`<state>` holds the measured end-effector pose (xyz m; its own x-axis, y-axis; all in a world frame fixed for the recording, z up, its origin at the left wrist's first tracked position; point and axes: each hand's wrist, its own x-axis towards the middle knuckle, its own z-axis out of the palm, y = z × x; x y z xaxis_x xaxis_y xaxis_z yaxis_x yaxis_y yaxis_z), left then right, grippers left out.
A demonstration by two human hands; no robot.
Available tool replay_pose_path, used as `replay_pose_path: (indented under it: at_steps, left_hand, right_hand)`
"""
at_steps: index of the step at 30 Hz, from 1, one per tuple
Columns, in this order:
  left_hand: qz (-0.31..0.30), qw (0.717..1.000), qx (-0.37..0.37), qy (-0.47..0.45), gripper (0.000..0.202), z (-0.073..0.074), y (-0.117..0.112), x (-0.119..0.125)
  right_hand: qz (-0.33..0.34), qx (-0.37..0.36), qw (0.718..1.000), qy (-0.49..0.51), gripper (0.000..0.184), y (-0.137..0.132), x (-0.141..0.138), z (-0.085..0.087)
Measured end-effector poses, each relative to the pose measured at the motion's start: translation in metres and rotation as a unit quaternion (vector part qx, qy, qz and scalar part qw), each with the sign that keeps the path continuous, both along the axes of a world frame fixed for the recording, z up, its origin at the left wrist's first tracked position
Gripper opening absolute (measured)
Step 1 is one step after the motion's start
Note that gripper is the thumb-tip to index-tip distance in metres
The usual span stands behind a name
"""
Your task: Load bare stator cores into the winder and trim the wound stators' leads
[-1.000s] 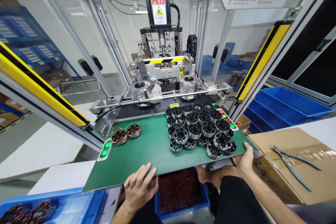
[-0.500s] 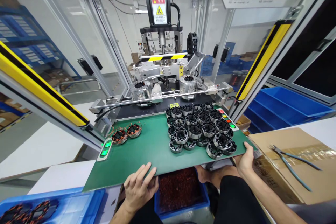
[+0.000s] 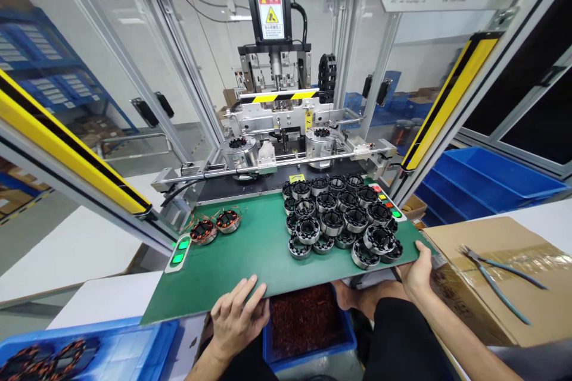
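Green board [image 3: 250, 262] before the machine [image 3: 261, 122] | left hand [image 3: 236, 315] over its front edge (from here, can't tell if gripping) | right hand [image 3: 417, 272] clasping its right corner | best: light touch, ring cores [image 3: 332, 231] unjostled

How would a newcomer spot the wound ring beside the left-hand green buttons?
Find the green board, then the two lit green buttons at its left end. The copper-wound ring lies just right of them, closer than the other wound ring on the board.
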<state>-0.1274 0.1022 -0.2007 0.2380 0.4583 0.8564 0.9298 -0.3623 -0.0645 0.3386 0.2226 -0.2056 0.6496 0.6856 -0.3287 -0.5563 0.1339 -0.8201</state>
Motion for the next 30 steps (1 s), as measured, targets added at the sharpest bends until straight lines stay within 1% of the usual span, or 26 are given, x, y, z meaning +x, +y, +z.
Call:
replay_pose_path:
  at_steps: [6,10,14,18,20,24,27,30]
  left_hand:
    - [0.002,1.000,0.008,0.006,0.032,0.0040,0.0008,0.0014]
    - [0.003,1.000,0.008,0.006,0.026,0.0077,0.0008,0.0035]
    - [0.000,1.000,0.008,0.007,0.026,0.0080,0.0002,0.0037]
    - [0.000,1.000,0.007,0.006,0.029,0.0069,0.0002,0.0029]
    - [-0.002,1.000,0.010,0.004,0.027,0.0063,0.0004,0.0027]
    - [0.002,1.000,0.008,0.003,0.026,0.0044,0.0005,0.0020]
    - [0.001,1.000,0.004,0.003,0.033,0.0025,0.0003,0.0010]
    - [-0.005,1.000,0.001,0.001,0.049,0.0012,0.0001,0.0004]
  right_hand:
    - [-0.014,-0.003,0.999,0.029,0.035,-0.0008,-0.0033,0.0079]
    - [-0.008,-0.002,1.000,0.024,0.033,-0.0011,-0.0039,0.0103]
    - [-0.004,-0.006,1.000,0.018,0.035,-0.0009,-0.0028,0.0075]
    - [-0.004,0.003,1.000,0.008,0.040,0.0001,-0.0016,0.0036]
    - [-0.006,0.007,1.000,0.007,0.042,0.0005,-0.0014,0.0031]
    - [-0.003,0.003,1.000,0.003,0.038,0.0005,-0.0016,0.0041]
    - [-0.005,0.002,1.000,0.003,0.036,0.0002,-0.0017,0.0042]
    - [0.002,0.005,1.000,-0.005,0.034,0.0003,-0.0006,0.0029]
